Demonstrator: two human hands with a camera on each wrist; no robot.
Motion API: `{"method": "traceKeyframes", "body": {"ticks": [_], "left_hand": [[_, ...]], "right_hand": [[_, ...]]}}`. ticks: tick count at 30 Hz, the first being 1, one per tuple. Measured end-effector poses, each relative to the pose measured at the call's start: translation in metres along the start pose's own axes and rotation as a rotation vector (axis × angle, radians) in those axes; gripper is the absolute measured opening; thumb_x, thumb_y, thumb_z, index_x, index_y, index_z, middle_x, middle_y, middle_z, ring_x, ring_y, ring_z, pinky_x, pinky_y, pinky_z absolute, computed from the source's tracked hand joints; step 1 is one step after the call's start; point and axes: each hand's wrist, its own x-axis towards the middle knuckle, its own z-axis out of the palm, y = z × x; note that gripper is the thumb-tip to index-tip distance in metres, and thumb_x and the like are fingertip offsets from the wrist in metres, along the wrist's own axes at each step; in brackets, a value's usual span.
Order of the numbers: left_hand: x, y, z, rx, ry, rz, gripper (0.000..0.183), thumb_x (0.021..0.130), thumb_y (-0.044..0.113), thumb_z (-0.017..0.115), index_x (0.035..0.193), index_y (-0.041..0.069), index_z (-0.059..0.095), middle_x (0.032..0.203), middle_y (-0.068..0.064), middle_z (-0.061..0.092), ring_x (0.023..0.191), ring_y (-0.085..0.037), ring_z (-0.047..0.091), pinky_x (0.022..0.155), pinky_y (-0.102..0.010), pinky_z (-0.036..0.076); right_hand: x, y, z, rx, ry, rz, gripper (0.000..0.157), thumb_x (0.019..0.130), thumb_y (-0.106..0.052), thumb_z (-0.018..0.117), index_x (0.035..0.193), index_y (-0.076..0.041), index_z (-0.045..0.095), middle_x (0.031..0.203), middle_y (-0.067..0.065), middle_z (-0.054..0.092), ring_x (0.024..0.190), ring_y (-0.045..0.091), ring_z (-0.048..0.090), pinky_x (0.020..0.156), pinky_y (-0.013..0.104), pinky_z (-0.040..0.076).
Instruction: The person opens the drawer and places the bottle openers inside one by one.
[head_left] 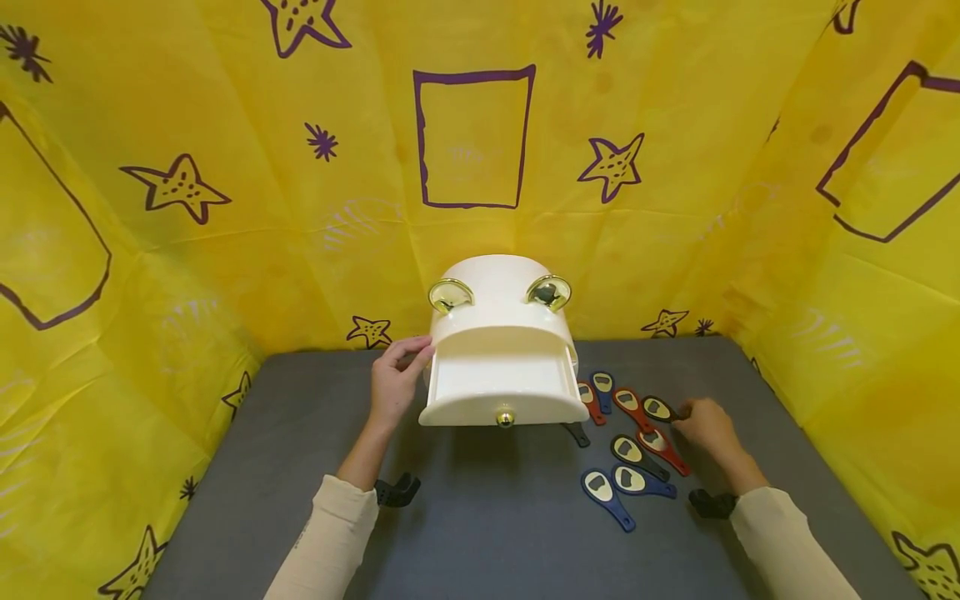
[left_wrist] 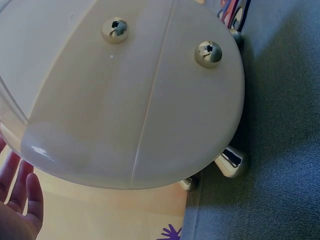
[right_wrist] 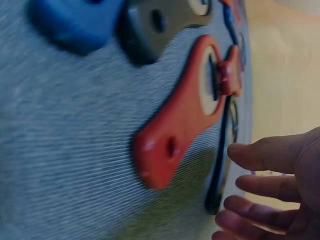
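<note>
A rounded cream-white box [head_left: 495,287] with gold-rimmed round ornaments stands at the back of the table. Its upper drawer [head_left: 465,410], with a gold knob, is pulled out, and the pale inside shows. At the box's left side my left hand [head_left: 392,390] rests its fingertips near the drawer's edge; in the left wrist view the fingers [left_wrist: 19,182] look fairly straight. My right hand [head_left: 708,429] is at the handle end of a black bottle opener [head_left: 658,408]. In the right wrist view its thumb and fingers are spread beside that opener [right_wrist: 218,172], not closed round it.
Several bottle openers lie right of the box: a red one [head_left: 663,452], a black one [head_left: 637,457], and blue ones [head_left: 609,500] nearer the front. Another dark handle [head_left: 577,433] pokes out beside the drawer. Yellow patterned cloth [head_left: 480,233] walls the grey table [head_left: 300,467].
</note>
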Motion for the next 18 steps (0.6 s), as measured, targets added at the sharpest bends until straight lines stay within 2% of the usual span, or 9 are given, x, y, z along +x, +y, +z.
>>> {"method": "traceKeyframes", "body": {"ticks": [6, 12, 18], "left_hand": [[0.000, -0.001, 0.000, -0.015, -0.005, -0.012, 0.020, 0.085, -0.002, 0.070, 0.102, -0.014, 0.069, 0.108, -0.033, 0.064, 0.087, 0.006, 0.062, 0.073, -0.010, 0.052], [0.001, -0.001, -0.001, -0.013, -0.014, -0.027, 0.021, 0.085, -0.002, 0.071, 0.102, -0.014, 0.070, 0.109, -0.032, 0.065, 0.088, 0.005, 0.062, 0.074, -0.009, 0.051], [0.002, -0.002, 0.000, -0.015, -0.003, -0.029, 0.020, 0.084, -0.003, 0.071, 0.101, -0.014, 0.070, 0.108, -0.029, 0.067, 0.091, 0.003, 0.062, 0.074, -0.010, 0.052]], "right_hand": [[-0.002, 0.004, 0.007, -0.006, 0.020, -0.030, 0.025, 0.077, -0.004, 0.068, 0.095, 0.014, 0.066, 0.092, 0.031, 0.065, 0.086, 0.048, 0.060, 0.079, 0.060, 0.047], [-0.001, 0.007, 0.012, -0.021, 0.058, -0.100, 0.021, 0.077, -0.001, 0.069, 0.094, 0.012, 0.068, 0.087, 0.026, 0.062, 0.082, 0.042, 0.059, 0.076, 0.058, 0.048], [0.002, 0.011, 0.012, -0.049, 0.039, -0.138, 0.021, 0.079, -0.002, 0.071, 0.095, 0.012, 0.068, 0.085, 0.023, 0.062, 0.080, 0.039, 0.060, 0.075, 0.056, 0.049]]}}
